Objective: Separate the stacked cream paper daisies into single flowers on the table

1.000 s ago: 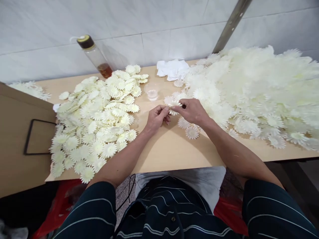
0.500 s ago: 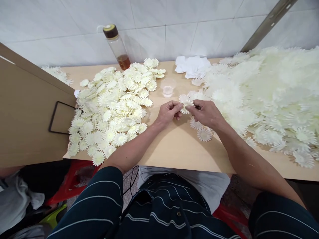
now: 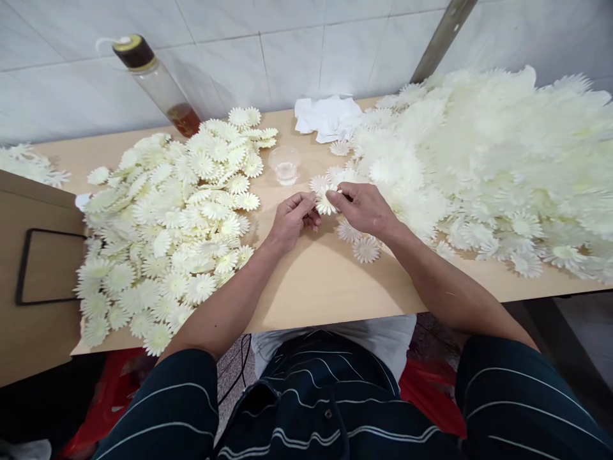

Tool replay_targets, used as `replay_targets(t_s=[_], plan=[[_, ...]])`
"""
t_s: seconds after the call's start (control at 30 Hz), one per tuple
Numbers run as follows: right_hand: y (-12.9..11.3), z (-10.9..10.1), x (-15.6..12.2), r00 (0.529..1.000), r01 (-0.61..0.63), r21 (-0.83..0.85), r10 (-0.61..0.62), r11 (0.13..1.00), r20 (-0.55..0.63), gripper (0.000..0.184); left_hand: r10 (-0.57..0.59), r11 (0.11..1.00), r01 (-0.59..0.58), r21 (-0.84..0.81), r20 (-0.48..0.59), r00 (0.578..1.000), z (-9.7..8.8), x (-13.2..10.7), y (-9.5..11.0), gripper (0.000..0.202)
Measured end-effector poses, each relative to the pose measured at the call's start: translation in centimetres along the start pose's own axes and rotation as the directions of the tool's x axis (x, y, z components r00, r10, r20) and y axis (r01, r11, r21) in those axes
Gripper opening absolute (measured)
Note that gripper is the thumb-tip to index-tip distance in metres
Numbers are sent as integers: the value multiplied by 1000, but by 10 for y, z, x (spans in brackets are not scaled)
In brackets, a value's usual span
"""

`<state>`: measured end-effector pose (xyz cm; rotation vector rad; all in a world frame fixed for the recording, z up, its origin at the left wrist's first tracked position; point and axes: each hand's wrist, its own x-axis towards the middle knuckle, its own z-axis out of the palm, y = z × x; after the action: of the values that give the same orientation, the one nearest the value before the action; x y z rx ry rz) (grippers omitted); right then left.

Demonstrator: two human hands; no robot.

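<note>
Between my two hands is a cream daisy-shaped artificial flower head [image 3: 326, 200], held just above the table. My right hand [image 3: 363, 207] pinches its right edge between thumb and fingers. My left hand [image 3: 291, 220] is closed at its left edge, thumb tip against the petals; its fingertips are partly hidden. Several loose flower heads [image 3: 366, 249] lie on the table beneath and beside my right hand. Just beyond my hands stands a small clear plastic cup [image 3: 286, 172] with something pale in it.
A heap of flower heads [image 3: 158, 236] lies on the left, a larger heap [image 3: 460, 153] on the right. White crumpled tissue [image 3: 328, 118] and a bottle of brown liquid [image 3: 160, 89] stand by the tiled wall. A cardboard box [image 3: 41, 268] borders the left side.
My view has turned to the right, so things sit further left in the picture. The flower head stays between my hands and now faces me more.
</note>
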<state>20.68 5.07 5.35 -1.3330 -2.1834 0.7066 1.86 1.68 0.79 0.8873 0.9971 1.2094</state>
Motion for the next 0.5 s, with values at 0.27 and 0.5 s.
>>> replay_targets(t_s=[0.27,0.5], plan=[[5,-5,9,992,116,-45,-118,992,-49,39,70,997,-69,29,-37,997,-3,3,-8,64],[-27,-10,69,951,308,-279,-305,910,56,36,206,957,-164,239,-164,965,5,-4,-16,38]])
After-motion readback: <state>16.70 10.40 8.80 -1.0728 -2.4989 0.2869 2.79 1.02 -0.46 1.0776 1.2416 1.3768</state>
